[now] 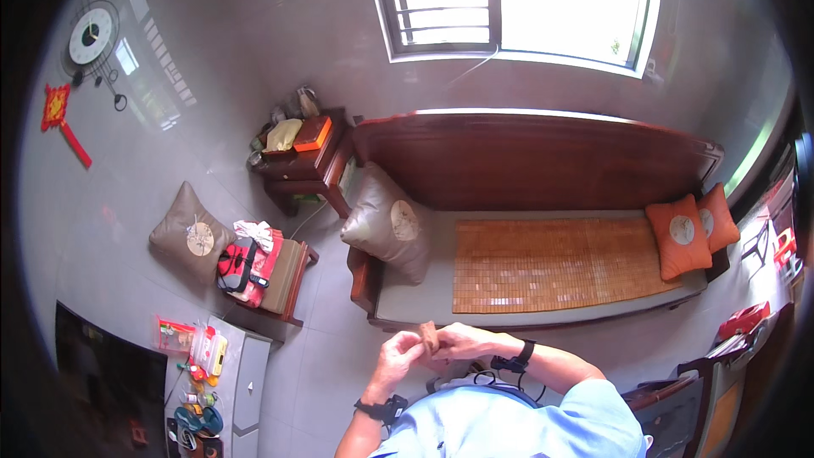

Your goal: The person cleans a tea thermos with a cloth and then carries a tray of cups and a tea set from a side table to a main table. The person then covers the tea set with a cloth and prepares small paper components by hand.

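Both my hands meet in front of my light blue shirt, above the floor before the wooden bench. My left hand (399,356) pinches the left side of a small brown object (429,338), whose exact kind I cannot tell. Around its right side close the fingers of my right hand (461,342). A black strap with a device sits on each wrist. Just beyond the hands runs the seat edge of the wooden bench (521,159), with a bamboo mat (547,267) on its cushion.
Grey cushion (388,222) and orange cushions (680,235) lie on the bench. A wooden side table (286,168) holds a box and bags. At left are a stool (286,280) with cloths, a grey cabinet (251,381) with small items, and a television (108,381). A dark-framed table (674,407) stands at right.
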Demonstrator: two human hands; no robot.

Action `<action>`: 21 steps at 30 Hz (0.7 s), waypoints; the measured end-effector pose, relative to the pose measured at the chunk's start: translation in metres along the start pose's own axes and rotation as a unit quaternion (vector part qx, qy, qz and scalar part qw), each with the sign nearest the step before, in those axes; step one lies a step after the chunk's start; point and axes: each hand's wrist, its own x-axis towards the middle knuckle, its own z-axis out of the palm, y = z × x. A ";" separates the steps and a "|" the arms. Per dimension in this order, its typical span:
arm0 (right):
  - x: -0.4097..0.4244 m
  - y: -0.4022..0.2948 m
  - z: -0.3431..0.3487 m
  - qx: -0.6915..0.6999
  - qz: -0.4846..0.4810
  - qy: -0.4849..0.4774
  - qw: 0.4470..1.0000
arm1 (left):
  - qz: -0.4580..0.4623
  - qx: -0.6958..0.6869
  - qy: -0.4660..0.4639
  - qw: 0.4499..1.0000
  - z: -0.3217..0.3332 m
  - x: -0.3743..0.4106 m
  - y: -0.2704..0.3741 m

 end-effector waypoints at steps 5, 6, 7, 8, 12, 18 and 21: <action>-0.052 0.017 -0.028 0.011 0.014 0.175 0.984 | -0.021 -0.078 -0.019 0.997 0.041 0.031 0.016; -0.062 0.033 -0.033 -0.029 0.034 0.208 0.977 | -0.031 -0.157 -0.047 0.986 0.043 0.038 0.015; -0.072 0.051 -0.036 -0.072 0.050 0.245 0.966 | -0.038 -0.233 -0.079 0.969 0.045 0.046 0.016; -0.087 0.042 -0.039 -0.052 0.038 0.271 0.960 | -0.021 -0.140 -0.109 0.984 0.046 0.052 0.019; -0.117 0.040 -0.034 0.045 0.065 0.312 0.947 | -0.006 0.068 -0.211 0.975 0.061 0.081 0.019; -0.121 0.046 -0.024 -0.067 0.151 0.339 0.926 | 0.015 -0.137 -0.132 0.982 0.060 0.101 0.029; -0.120 0.035 -0.020 -0.214 0.173 0.352 0.895 | 0.070 -0.019 -0.148 0.986 0.049 0.100 0.037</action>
